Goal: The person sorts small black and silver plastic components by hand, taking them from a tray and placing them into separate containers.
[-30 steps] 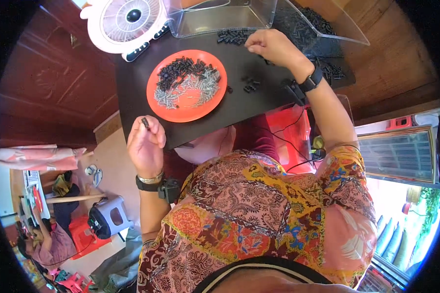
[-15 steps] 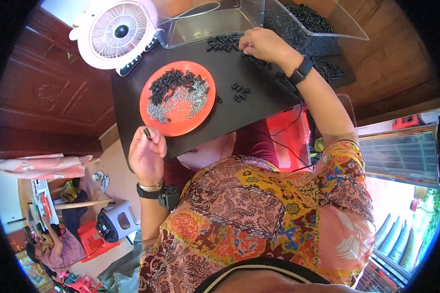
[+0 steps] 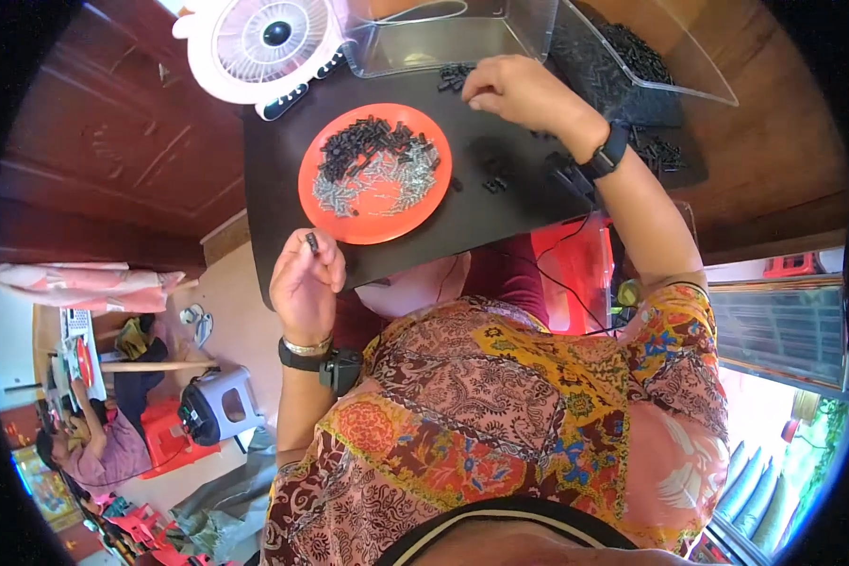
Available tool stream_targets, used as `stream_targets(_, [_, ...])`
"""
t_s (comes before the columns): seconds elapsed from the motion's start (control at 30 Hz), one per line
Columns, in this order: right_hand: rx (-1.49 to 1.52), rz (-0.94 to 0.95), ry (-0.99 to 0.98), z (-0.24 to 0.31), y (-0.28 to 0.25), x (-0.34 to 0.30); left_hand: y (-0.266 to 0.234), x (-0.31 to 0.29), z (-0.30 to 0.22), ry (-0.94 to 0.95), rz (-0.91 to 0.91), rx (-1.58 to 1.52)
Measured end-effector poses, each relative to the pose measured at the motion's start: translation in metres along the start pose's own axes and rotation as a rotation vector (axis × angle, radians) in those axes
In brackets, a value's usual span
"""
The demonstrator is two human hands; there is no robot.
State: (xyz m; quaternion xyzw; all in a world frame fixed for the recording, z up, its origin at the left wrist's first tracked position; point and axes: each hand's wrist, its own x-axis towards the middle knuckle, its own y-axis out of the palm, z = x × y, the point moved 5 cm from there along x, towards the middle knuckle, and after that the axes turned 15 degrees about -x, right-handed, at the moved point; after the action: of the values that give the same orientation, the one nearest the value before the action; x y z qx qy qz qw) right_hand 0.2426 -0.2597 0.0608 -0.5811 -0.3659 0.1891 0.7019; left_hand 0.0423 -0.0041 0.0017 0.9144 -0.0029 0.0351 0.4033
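My left hand point(image 3: 308, 283) is raised at the table's front left, pinching a small black cylindrical piece point(image 3: 312, 242) between thumb and finger. Just beyond it lies a round red plate point(image 3: 377, 232). Small black pieces point(image 3: 368, 140) are heaped along the plate's far side, and small silvery, clear-looking pieces point(image 3: 415, 179) spread nearer and to the right. Over the back of the dark table my right hand point(image 3: 524, 91) has its fingers closed together. Its fingertips are beside a pile of black pieces point(image 3: 454, 76); what they hold, if anything, cannot be made out.
A white fan point(image 3: 275, 34) stands at the back left beside a clear plastic bin point(image 3: 453, 47). Another clear container point(image 3: 674, 88) with black pieces is back right. A few loose pieces point(image 3: 494, 184) lie right of the plate. A cable point(image 3: 575, 274) hangs off the front edge. Another person point(image 3: 108, 443) sits far left.
The whole view has shifted, so the table appears farther right and higher. My right hand has drawn a little toward the plate. My left hand keeps its pinch on the black piece.
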Motion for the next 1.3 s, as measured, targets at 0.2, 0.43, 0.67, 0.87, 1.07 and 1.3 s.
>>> stream_targets(0.2, [0.100, 0.082, -0.200, 0.076, 0.018, 0.032, -0.010, -0.004, 0.006, 0.004, -0.032, -0.042])
stream_targets(0.43, [0.001, 0.122, -0.318, 0.125, 0.038, 0.075, -0.020, -0.018, 0.002, 0.037, -0.049, -0.125])
stream_targets(0.67, [-0.057, 0.228, -0.411, 0.149, 0.071, 0.084, -0.026, -0.027, -0.003, 0.047, -0.030, -0.178])
stream_targets(0.87, [-0.065, 0.214, -0.344, 0.140, 0.067, 0.078, -0.027, -0.030, -0.002, 0.042, -0.028, -0.197])
stream_targets(1.07, [0.272, 0.377, -0.017, 0.119, 0.051, 0.071, -0.028, -0.028, 0.000, 0.031, -0.044, -0.164])
stream_targets(1.3, [0.716, 0.289, -0.051, 0.104, 0.030, 0.063, -0.008, -0.013, -0.004, 0.024, 0.000, -0.077])
